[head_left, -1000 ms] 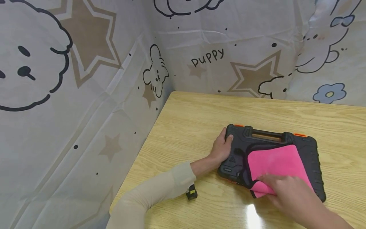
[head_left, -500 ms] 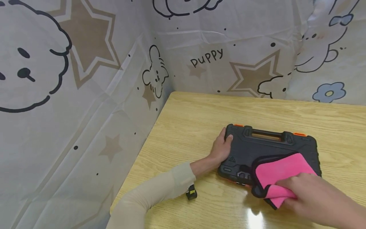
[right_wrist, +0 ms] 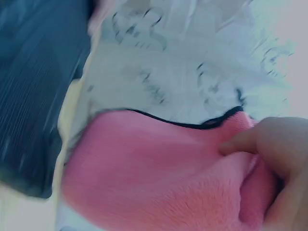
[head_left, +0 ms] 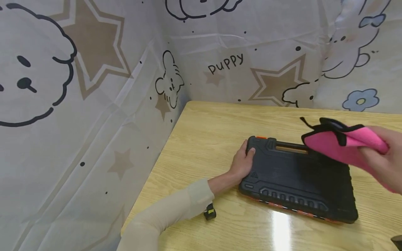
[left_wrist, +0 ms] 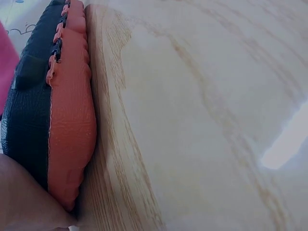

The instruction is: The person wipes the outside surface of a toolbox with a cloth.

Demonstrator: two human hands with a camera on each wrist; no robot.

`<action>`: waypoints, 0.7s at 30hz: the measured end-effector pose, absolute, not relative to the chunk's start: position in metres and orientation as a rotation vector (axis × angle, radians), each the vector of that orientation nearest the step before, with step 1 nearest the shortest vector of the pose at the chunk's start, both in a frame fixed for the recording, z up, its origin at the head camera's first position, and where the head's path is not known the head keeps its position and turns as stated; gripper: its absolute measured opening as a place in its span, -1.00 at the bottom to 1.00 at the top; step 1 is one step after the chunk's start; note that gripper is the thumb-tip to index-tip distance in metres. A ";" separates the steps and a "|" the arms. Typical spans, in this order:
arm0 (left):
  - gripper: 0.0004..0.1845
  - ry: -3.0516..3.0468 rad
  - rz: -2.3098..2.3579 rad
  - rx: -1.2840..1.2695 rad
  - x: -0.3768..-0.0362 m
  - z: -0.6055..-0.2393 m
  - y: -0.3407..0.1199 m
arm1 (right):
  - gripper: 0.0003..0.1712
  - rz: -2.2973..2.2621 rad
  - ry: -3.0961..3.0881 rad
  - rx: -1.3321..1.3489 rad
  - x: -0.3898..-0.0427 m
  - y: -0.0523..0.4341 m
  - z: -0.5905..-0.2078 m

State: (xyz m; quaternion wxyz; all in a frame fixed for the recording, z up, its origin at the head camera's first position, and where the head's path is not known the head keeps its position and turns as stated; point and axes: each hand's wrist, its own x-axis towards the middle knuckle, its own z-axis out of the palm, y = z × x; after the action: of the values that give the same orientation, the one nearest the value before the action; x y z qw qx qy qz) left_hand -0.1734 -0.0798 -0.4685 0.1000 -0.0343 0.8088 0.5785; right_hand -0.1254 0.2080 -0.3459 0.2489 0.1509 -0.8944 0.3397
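Observation:
A black plastic carrying case (head_left: 292, 174) with a handle and an orange underside lies flat on the wooden table. My left hand (head_left: 242, 162) grips its left edge, thumb on the top face and the other fingers mostly hidden behind the side. In the left wrist view, the orange lower half of the case (left_wrist: 72, 110) rests on the table. My right hand (head_left: 384, 157) pinches a pink cloth (head_left: 336, 143) with black edging, held up over the case's right end. Fuzzy pile shows on the cloth (right_wrist: 154, 168) in the right wrist view. The cloth hides the case's upper right corner.
The wooden table (head_left: 201, 132) meets a printed fabric wall (head_left: 220, 83) at the back and another along the left. A small black item with a yellow mark (head_left: 209, 212) is beside the left sleeve. A dark object (head_left: 398, 240) shows partly at the lower right.
My right hand has lifted the pink cloth off the case and swung it up and to the right, uncovering most of the top. The left hand and case have stayed put.

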 end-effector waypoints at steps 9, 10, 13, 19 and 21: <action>-0.36 2.409 1.696 -0.076 -0.173 -0.468 -0.081 | -0.78 0.669 -2.460 0.409 -0.154 0.220 -0.388; -0.36 2.405 1.702 -0.068 -0.173 -0.467 -0.081 | -0.78 0.631 -2.518 0.402 -0.155 0.219 -0.393; -0.35 2.399 1.712 -0.074 -0.174 -0.467 -0.082 | -0.77 0.543 -2.665 0.438 -0.156 0.216 -0.406; -0.36 2.384 1.714 -0.094 -0.173 -0.467 -0.080 | -0.74 0.503 -2.753 0.541 -0.152 0.212 -0.428; -0.36 2.381 1.713 -0.100 -0.172 -0.467 -0.080 | -0.69 0.501 -2.737 0.565 -0.150 0.211 -0.432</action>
State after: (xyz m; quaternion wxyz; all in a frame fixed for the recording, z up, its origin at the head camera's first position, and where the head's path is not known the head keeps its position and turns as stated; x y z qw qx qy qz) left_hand -0.1723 -0.0802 -0.4670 0.1032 -0.0339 0.8070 0.5805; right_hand -0.1500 0.2114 -0.4325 0.1504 0.1967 -0.9530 0.1746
